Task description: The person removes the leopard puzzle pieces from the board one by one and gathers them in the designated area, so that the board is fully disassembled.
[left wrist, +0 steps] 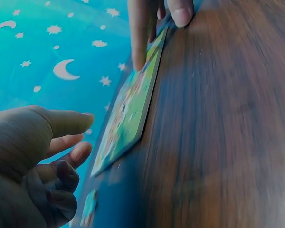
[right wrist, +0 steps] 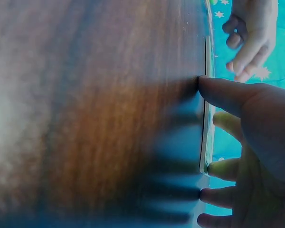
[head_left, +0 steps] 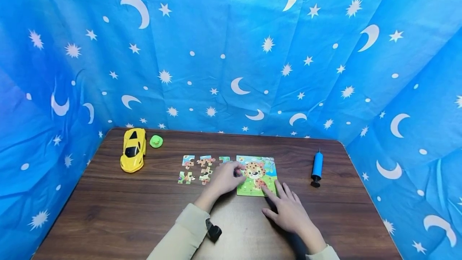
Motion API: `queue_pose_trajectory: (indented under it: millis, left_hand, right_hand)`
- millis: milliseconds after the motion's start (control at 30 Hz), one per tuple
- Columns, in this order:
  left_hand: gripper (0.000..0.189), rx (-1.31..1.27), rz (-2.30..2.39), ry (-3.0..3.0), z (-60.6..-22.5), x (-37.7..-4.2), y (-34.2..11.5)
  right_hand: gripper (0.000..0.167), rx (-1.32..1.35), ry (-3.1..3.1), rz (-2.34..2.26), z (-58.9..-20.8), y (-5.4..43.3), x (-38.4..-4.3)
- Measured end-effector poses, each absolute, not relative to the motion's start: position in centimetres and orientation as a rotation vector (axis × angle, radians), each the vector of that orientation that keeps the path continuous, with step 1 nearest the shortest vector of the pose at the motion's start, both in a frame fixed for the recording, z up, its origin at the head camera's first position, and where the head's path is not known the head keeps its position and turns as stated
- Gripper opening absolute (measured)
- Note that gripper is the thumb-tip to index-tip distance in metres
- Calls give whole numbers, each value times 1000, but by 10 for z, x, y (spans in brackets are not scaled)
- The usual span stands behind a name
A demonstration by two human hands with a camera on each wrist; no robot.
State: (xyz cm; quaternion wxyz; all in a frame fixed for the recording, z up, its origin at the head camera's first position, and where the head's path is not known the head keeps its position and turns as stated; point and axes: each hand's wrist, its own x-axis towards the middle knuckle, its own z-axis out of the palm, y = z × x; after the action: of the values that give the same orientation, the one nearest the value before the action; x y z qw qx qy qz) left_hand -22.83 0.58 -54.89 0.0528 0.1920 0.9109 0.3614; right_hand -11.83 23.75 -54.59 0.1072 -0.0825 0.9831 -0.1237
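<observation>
The leopard picture board (head_left: 257,175) lies flat on the table (head_left: 144,216), a little right of its middle and towards the far edge. The left hand (head_left: 225,177) hangs by the board's left edge, its fingers loosely bent with thumb and fingertips apart; nothing shows between them. The right hand (head_left: 290,212) is spread and relaxed, grasping nothing, its index fingertip on the board near the front right corner, its thumb by the front edge. Left of the board, loose jigsaw pieces (head_left: 186,177) lie in two rough rows, one partly behind the left hand.

The step in hand looks to be setting or steadying the board beside the laid-out pieces. A next move on the jigsaw would call for the right fingertips to hold the board still while the left thumb and a finger pinch a thin piece by its edge.

Near the table's far left corner stand a yellow car (head_left: 132,151) and a green duck (head_left: 156,141); a blue pump (head_left: 317,167) lies towards the right edge
</observation>
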Motion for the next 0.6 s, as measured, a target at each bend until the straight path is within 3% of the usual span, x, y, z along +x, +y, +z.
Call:
queue_pose_trajectory:
  millis: [600]
  left_hand:
    - [39, 645, 962, 2704, -558, -245, 63]
  right_hand:
    - [58, -297, 2902, -322, -545, 236, -109]
